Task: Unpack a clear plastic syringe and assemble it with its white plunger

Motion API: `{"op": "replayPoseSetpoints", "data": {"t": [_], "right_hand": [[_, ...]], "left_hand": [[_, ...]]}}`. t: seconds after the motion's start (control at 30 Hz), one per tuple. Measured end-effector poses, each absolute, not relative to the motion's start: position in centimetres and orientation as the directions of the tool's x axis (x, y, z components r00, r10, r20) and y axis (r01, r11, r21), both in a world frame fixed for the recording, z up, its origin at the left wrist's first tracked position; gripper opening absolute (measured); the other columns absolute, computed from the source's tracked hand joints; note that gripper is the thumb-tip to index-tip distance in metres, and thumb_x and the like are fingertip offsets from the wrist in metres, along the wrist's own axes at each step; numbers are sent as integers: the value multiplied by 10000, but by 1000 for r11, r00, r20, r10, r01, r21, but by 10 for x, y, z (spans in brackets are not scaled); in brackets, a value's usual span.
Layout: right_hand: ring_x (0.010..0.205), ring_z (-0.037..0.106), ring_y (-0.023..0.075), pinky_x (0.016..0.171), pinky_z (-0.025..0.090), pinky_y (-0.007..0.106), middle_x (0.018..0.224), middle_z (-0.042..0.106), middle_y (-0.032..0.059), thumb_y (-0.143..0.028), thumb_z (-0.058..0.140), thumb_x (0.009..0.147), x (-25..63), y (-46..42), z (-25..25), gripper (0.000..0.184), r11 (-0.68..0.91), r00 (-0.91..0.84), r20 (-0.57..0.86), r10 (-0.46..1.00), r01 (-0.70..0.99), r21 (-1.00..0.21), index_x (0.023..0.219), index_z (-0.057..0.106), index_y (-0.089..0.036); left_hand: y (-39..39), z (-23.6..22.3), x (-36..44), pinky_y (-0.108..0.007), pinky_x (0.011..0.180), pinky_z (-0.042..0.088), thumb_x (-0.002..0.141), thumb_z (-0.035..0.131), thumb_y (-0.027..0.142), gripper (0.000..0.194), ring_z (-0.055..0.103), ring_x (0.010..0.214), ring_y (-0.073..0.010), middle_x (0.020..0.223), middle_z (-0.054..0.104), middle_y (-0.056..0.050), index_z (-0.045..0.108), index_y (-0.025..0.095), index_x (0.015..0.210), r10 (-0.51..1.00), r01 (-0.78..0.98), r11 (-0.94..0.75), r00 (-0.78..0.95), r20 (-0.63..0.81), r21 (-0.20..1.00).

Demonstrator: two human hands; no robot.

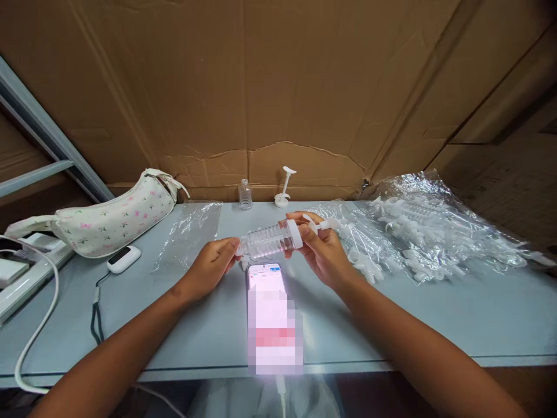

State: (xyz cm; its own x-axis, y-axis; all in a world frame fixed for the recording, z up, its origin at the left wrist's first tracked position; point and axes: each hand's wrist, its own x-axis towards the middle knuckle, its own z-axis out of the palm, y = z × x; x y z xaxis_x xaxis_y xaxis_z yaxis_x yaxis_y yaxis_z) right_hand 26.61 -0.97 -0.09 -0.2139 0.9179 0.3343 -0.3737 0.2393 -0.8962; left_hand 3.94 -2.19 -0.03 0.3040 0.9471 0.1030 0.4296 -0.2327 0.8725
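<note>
Above the table both my hands hold a clear ribbed plastic bottle (266, 240) lying sideways. My left hand (213, 264) pinches its base end. My right hand (321, 248) grips the white pump cap (300, 231) at the bottle's neck, with the pump nozzle sticking out past my fingers. A lit phone (270, 307) lies flat on the table just below the bottle.
A small empty bottle (245, 195) and a loose white pump (284, 188) stand at the back of the pale blue table (435, 313). Plastic bags of white pumps (418, 238) lie at right, an empty bag (189, 232) at left. A floral pouch (111, 220), a white device (124, 259) and cables sit far left.
</note>
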Motion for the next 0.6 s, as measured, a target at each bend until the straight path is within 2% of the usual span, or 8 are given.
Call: {"op": "replayPoseSetpoints", "data": {"t": [0.13,0.2,0.27,0.3,0.37,0.47,0.53,0.6], "right_hand": [[704,595,160,568,529,334,973,676,37,-450,689,804,270,-11,2,254,284,-228,377,898,-357,-890,973,684,-261],[756,587,168,575,507,321,1038,679,38,-405,690,799,275,-9,6,176,349,-169,426,889,-352,-868,913,697,-271],[737,562,167,562,482,314,1022,682,28,-388,686,783,281,-7,12,132,402,-69,449,891,-339,-850,863,687,-283],[709,548,164,552,471,314,999,683,24,-393,681,775,284,-5,15,132,414,-23,445,895,-331,-848,854,677,-287],[674,532,161,537,455,313,960,682,21,-413,663,770,288,-2,19,154,409,33,421,906,-318,-855,863,659,-291],[680,530,157,525,438,298,941,676,22,-421,641,779,289,1,19,178,388,35,398,917,-316,-866,885,652,-280],[670,517,149,510,423,284,921,669,23,-407,643,781,285,2,16,174,357,15,371,928,-309,-881,885,654,-268],[659,509,139,500,410,270,900,658,21,-379,645,786,282,2,12,160,318,-10,336,942,-303,-898,888,662,-256]], "left_hand": [[-19,3,42,-274,496,273,882,292,636,545,323,462,-123,463,331,40,455,217,575,947,368,-94,319,-31,925],[-17,5,40,-277,490,283,883,283,610,540,334,447,-125,448,334,33,423,222,535,944,368,-56,321,-70,928],[-17,7,38,-280,489,291,900,274,559,525,331,433,-125,439,336,32,419,220,525,964,436,-71,263,-51,897],[-17,7,36,-281,494,299,908,285,532,511,344,439,-128,445,356,30,441,215,539,976,500,-105,217,-6,859],[-16,6,35,-284,546,352,917,348,486,448,448,524,-150,539,492,7,542,201,630,979,647,-203,144,143,735],[-11,-1,37,-326,749,438,890,486,434,292,584,838,-218,855,652,-39,677,212,885,920,796,-345,180,350,497],[-6,-8,41,-367,849,443,878,528,407,290,579,958,-250,984,649,-60,700,230,1030,889,837,-392,239,391,381],[0,-15,45,-399,882,448,882,532,374,301,573,981,-263,1028,639,-72,707,240,1087,887,858,-405,286,363,315]]}}
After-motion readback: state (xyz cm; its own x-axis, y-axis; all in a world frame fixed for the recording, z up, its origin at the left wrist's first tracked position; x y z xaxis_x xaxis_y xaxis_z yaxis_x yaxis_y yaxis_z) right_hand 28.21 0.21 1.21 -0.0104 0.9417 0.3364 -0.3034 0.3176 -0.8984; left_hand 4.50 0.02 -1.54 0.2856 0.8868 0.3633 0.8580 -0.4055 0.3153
